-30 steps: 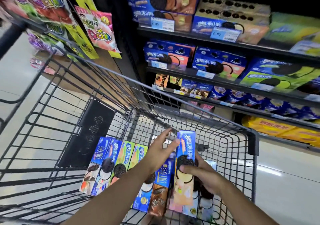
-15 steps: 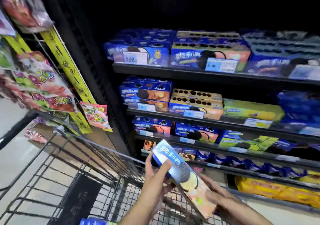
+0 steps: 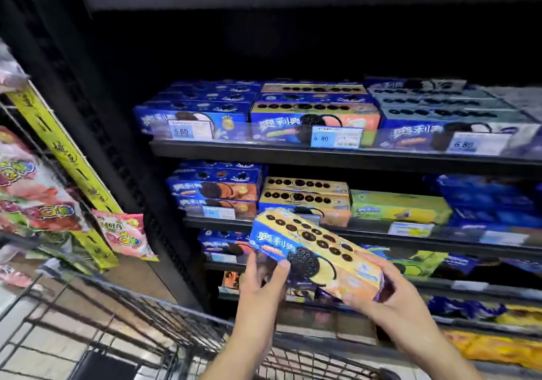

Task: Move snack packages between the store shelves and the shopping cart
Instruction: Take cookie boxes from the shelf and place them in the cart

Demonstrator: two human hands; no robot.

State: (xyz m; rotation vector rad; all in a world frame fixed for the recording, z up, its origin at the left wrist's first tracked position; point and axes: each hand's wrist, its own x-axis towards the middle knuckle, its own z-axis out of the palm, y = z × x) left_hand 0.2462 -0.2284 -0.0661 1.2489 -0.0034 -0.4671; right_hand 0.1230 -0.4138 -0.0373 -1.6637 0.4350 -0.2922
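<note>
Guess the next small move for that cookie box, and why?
Probably raise the cookie box toward the matching yellow-topped boxes on the shelf: the left hand and right hand grip it just below that stack.

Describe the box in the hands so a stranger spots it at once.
Find the dark shelving full of cookie boxes, then look down toward the cart rim. The yellow-topped box printed with dark cookies is tilted there; unlike its shelved twins, the left hand and right hand grip its ends.

Tilted yellow-blue cookie box [image 3: 316, 250], midair
</note>
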